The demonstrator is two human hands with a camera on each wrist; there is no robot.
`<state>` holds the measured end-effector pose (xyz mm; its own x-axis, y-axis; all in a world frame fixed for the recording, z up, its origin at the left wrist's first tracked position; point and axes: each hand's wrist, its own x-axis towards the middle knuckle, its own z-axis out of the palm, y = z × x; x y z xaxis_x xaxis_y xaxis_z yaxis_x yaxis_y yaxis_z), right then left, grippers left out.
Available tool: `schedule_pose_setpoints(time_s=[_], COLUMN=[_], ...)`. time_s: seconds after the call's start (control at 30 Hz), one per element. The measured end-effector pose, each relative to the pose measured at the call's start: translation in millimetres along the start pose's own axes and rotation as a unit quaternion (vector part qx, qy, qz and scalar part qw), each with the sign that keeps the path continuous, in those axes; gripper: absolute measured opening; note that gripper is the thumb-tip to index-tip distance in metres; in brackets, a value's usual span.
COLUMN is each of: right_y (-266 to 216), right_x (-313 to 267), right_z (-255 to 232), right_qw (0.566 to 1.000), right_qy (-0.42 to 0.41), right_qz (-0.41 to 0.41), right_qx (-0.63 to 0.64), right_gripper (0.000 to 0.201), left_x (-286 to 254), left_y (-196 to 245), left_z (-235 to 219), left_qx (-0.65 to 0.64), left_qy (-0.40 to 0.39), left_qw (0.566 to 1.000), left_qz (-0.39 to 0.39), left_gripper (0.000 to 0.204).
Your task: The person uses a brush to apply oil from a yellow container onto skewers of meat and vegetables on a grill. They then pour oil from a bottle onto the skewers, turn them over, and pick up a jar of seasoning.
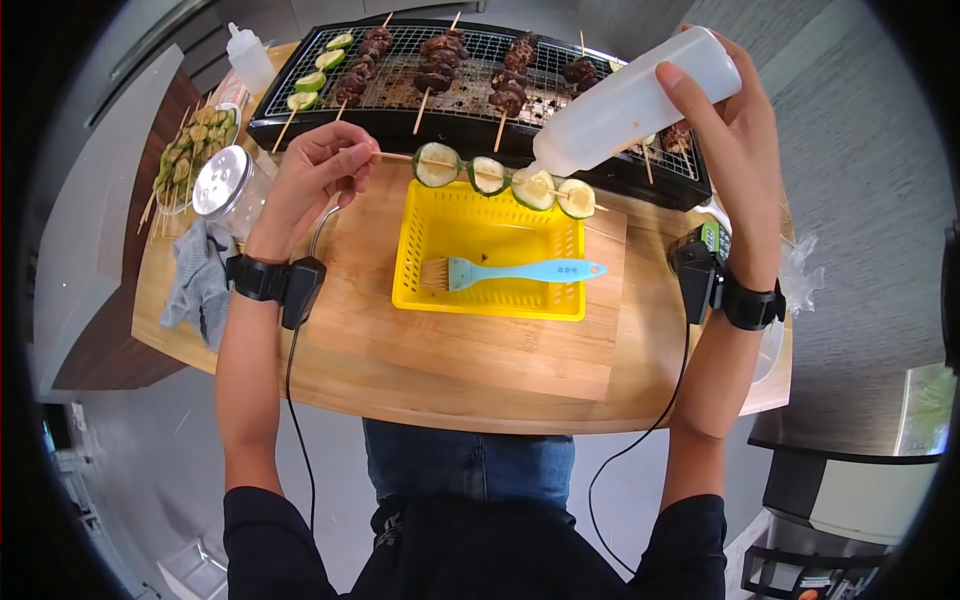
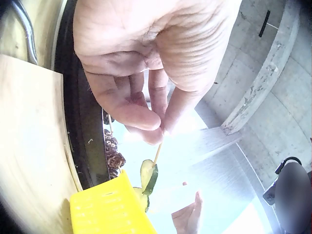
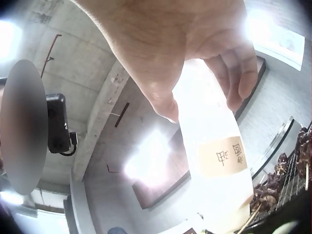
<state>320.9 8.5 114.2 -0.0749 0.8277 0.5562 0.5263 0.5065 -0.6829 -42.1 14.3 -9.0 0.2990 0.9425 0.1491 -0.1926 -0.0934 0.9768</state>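
Observation:
The left hand [image 1: 318,180] pinches the bare end of a wooden skewer that holds several cucumber slices [image 1: 437,165] level above the yellow basket [image 1: 412,303]. In the left wrist view, thumb and fingertips of the left hand [image 2: 151,73] meet on the stick, with a slice [image 2: 148,178] below. The right hand [image 1: 742,140] grips a white squeeze bottle [image 1: 625,100], tilted with its nozzle down at the third slice. A handwritten label [image 3: 222,158] shows on the bottle in the right wrist view, where the right hand [image 3: 180,53] is round its base. A blue brush [image 1: 520,271] lies across the basket.
Behind stands a black grill [image 1: 390,125] with meat skewers [image 1: 435,65] and cucumber skewers [image 1: 303,101]. At the left are a glass jar [image 1: 222,185], a grey cloth [image 1: 200,280], a plate of skewers [image 1: 195,150] and another squeeze bottle [image 1: 249,58]. A green-and-black device [image 1: 712,237] is at the right.

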Motion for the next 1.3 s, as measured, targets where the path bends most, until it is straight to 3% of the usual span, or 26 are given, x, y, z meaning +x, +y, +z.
schedule_pose_setpoints(time_s=[0.63, 0.93, 1.3], right_y=[1, -7, -3], right_x=[2, 0, 1], right_z=[-12, -7, -5], right_qw=[0.997, 0.997, 0.998], right_qy=[0.025, -0.007, 0.015], right_qz=[-0.002, -0.013, -0.004], right_qx=[-0.066, -0.072, -0.056], right_gripper=[0.062, 0.061, 0.064], left_x=[-1, 0, 0], left_y=[2, 1, -1], left_z=[1, -3, -1], left_qx=[0.011, 0.0, 0.004], left_qy=[0.011, -0.012, 0.002], left_qw=[1.0, 1.0, 1.0], left_qz=[-0.012, -0.003, 0.0], left_gripper=[0.017, 0.013, 0.016])
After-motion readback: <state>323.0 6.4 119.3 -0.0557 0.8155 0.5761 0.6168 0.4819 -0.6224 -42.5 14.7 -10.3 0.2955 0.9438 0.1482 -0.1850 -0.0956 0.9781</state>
